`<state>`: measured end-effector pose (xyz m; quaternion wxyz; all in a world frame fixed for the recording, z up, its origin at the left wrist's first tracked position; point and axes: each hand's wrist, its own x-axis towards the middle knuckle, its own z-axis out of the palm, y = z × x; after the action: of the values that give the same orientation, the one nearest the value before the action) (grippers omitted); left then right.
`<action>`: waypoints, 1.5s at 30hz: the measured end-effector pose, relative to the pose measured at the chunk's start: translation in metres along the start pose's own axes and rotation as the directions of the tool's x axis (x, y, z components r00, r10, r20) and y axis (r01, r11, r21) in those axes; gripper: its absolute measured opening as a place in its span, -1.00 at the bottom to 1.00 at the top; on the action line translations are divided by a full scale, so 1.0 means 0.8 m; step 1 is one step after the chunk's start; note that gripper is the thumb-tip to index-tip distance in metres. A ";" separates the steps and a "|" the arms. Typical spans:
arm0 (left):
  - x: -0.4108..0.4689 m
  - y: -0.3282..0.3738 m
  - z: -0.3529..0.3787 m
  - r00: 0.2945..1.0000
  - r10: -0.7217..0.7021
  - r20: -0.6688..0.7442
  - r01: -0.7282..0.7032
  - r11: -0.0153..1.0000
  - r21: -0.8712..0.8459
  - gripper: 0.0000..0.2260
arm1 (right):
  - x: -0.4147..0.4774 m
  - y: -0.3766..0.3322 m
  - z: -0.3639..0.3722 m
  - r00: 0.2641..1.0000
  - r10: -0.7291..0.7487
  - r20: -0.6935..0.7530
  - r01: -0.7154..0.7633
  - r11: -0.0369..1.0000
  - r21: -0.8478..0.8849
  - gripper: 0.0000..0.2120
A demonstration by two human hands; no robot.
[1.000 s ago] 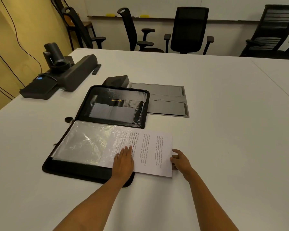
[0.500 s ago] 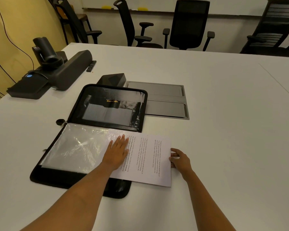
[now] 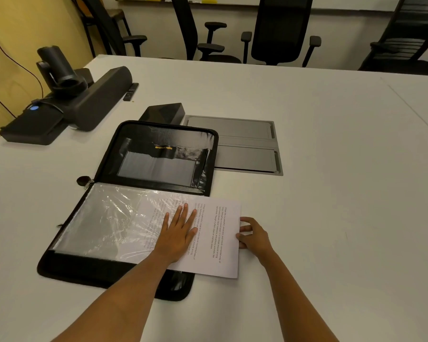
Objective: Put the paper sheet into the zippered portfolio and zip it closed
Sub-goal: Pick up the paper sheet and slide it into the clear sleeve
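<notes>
A black zippered portfolio lies open flat on the white table, lid half away from me. Its near half carries a clear plastic sleeve. A printed paper sheet is partly slid into the sleeve from the right; its right part sticks out past the portfolio's edge. My left hand lies flat, fingers spread, on the sleeve and sheet. My right hand rests at the sheet's right edge, fingertips touching it. The zipper pull sits at the portfolio's left hinge.
A black conferencing camera and speaker bar stand at the left rear. A small black box and a grey recessed cable hatch lie just behind the portfolio. Office chairs line the table's far side.
The sheet has slid left, further into the sleeve. My left hand moved up and left over the sleeve; my right hand followed the sheet's edge. The view shifted.
</notes>
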<state>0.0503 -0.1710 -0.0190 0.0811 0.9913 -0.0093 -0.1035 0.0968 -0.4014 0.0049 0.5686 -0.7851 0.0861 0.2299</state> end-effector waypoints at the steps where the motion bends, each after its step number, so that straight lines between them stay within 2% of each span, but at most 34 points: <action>1: 0.000 0.000 0.000 1.000 -0.004 0.005 0.004 1.000 -0.003 -0.20 | 0.000 -0.001 0.005 1.000 0.004 0.008 -0.004 1.000 -0.002 -0.60; 4: 0.001 -0.001 -0.003 1.000 -0.011 0.017 0.011 1.000 -0.016 -0.18 | -0.002 -0.003 0.015 1.000 0.011 0.019 -0.011 1.000 0.005 -0.59; 9: -0.010 -0.004 -0.002 1.000 -0.029 -0.009 0.028 0.997 -0.072 -0.41 | -0.014 0.002 0.017 1.000 0.017 -0.010 -0.017 1.000 0.013 -0.60; 11: -0.023 -0.010 0.000 0.999 -0.045 -0.010 0.044 0.995 -0.087 -0.35 | -0.022 0.006 0.018 1.000 0.020 -0.017 -0.020 0.999 0.029 -0.60; 13: -0.040 -0.018 0.004 0.998 -0.068 -0.013 0.066 0.993 -0.097 -0.20 | -0.031 0.010 0.019 1.000 0.019 -0.023 -0.018 0.999 0.040 -0.60; 16: -0.070 -0.027 0.008 0.995 -0.098 -0.033 0.095 0.991 -0.090 -0.16 | -0.047 0.017 0.024 0.999 0.014 -0.037 -0.012 0.999 0.050 -0.58; 22: -0.116 -0.027 0.018 0.990 -0.116 -0.075 0.112 0.992 -0.060 -0.30 | -0.085 0.032 0.055 0.989 -0.073 -0.126 0.072 0.997 -0.012 -0.56; 26: -0.119 -0.018 0.014 0.992 -0.102 -0.067 0.100 0.994 -0.045 -0.35 | -0.095 0.029 0.074 0.981 -0.081 -0.178 0.065 0.994 -0.089 -0.50; 33: -0.114 -0.018 0.015 0.991 -0.131 0.027 0.130 0.991 0.026 -0.49 | -0.093 0.017 0.102 0.989 -0.081 -0.124 0.052 0.973 -0.225 -0.43; 37: -0.113 -0.018 0.014 0.991 -0.129 0.046 0.128 0.992 0.020 -0.48 | -0.093 0.012 0.112 0.994 -0.052 -0.099 0.022 0.960 -0.281 -0.40; 45: -0.100 -0.031 -0.001 0.997 -0.071 -0.023 0.069 0.996 -0.055 -0.52 | -0.090 0.001 0.104 0.985 -0.041 -0.169 0.003 0.976 -0.220 -0.49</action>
<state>-0.0280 -0.1439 -0.0061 0.1043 0.9897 0.0293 -0.0940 0.0111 -0.3328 0.0169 0.4718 -0.8607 0.1006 0.1630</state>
